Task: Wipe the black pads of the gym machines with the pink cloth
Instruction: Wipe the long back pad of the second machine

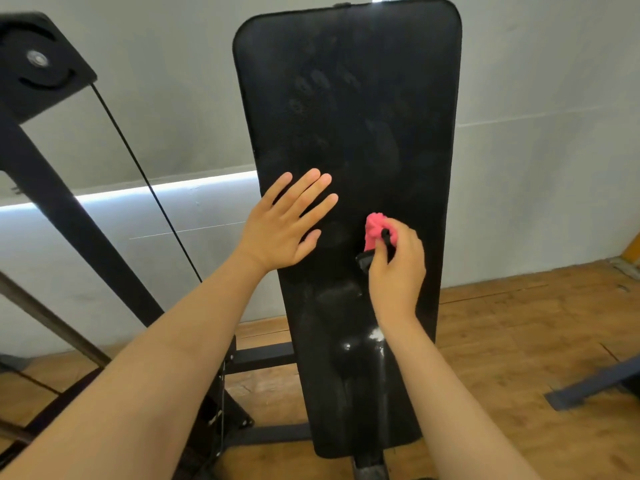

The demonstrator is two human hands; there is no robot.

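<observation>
Both forearms (pixel 138 393) reach to the black pad (pixel 349 46). Left hand (pixel 284 223) lies flat near its left edge, bracing; right hand (pixel 398 265) clutches the bunched pink cloth (pixel 374 228) mid-pad. Smudges (pixel 311 88) above probably need firm, overlapping strokes.

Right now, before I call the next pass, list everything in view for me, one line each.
black pad: one, black, centre, long and upright, smudged with handprints
pink cloth: one, pink, bunched against the pad's lower middle
small black item: one, black, held with the cloth; cannot tell what it is
machine frame: one, black, left
pulley plate: one, black, top left on the frame
cable: one, black, running down from the plate
floor bar: one, dark, lower right on the floor
floor: wooden, brown
wall: pale grey, behind
left hand: flat on the pad, fingers straight
right hand: grips the cloth
</observation>
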